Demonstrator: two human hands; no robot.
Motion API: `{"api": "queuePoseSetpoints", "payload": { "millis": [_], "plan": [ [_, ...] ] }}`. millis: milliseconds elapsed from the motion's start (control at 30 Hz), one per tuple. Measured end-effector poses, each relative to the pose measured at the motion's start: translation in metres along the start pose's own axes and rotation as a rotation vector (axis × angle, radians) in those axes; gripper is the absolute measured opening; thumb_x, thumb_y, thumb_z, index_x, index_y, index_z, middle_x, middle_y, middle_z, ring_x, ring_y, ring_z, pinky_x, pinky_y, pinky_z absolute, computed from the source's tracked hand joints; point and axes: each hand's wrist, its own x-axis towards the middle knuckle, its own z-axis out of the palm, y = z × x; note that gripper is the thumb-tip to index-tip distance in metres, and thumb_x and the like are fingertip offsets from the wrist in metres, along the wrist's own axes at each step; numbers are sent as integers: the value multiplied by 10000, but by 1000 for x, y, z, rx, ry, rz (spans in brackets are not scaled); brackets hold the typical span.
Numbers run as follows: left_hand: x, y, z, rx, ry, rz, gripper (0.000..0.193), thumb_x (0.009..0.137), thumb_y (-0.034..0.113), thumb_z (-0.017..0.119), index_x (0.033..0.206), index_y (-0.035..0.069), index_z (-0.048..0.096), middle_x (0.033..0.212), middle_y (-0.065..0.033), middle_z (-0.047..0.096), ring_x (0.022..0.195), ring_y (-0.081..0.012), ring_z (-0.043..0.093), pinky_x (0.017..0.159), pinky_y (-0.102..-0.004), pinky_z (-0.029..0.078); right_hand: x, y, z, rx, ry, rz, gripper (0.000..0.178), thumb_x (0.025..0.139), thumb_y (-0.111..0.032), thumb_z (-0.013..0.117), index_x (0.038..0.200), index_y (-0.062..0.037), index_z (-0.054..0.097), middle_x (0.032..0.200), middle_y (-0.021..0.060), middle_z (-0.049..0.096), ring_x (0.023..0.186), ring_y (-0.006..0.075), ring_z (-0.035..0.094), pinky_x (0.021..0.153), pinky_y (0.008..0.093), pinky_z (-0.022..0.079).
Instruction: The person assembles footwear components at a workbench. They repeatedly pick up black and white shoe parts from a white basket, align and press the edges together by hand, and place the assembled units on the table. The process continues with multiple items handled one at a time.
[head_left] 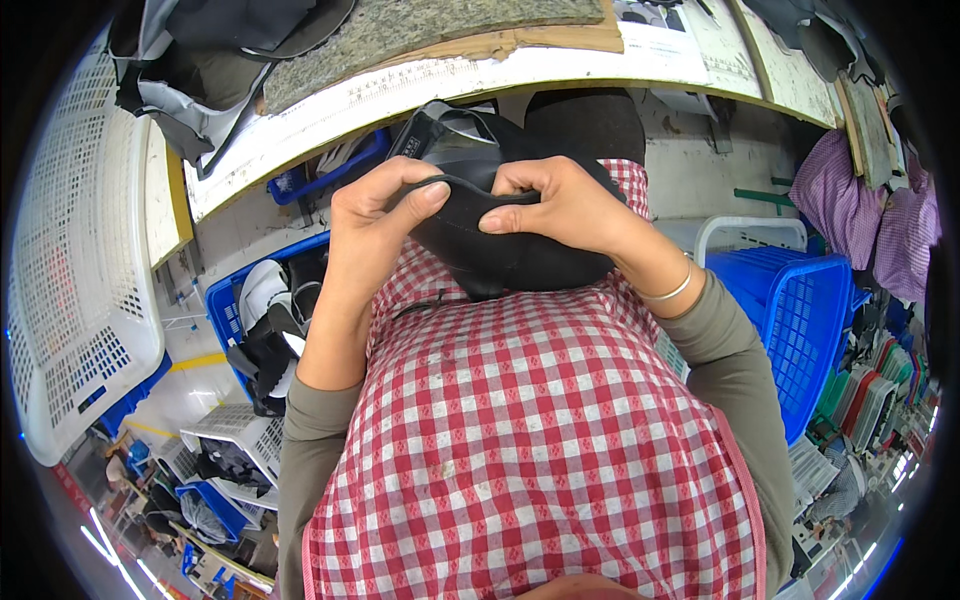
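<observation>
A soft black piece, by its look a shoe upper (520,255), rests over my lap with its edge raised between my hands. The thumb and fingers of my left hand (378,208) pinch that edge on the left. My right hand (562,205) grips the same edge a short way to the right, thumb on the near side and fingers curled over. Behind the edge, a shiny dark grey inside (460,135) with a printed label shows. The fingertips on the far side are partly hidden by the material.
Ahead runs a worktable (690,60) bearing a stone slab (430,40) and black pieces (210,85). A blue basket (222,300) of black and white pieces stands left, beyond it a white crate (80,270). At right are a blue basket (800,320) and checked purple cloth (840,200).
</observation>
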Motion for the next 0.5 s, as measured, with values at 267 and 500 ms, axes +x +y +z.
{"api": "queuePoseSetpoints", "payload": {
  "millis": [267,500],
  "plan": [
    [1,-5,-10,-31,-44,20,104,929,73,746,987,-13,738,909,-40,691,823,-98,620,749,-238,482,-3,5,3,-80,101,-102,237,868,-139,840,800,-30,641,790,-42,606,729,34,506,644,247,417],
    [7,-12,-12,-54,-18,63,94,943,79,744,994,2,729,873,15,695,802,-48,608,737,-204,479,0,1,6,-49,144,-144,256,826,-264,850,858,-58,702,747,61,651,719,184,644,733,329,490]
  ]
}}
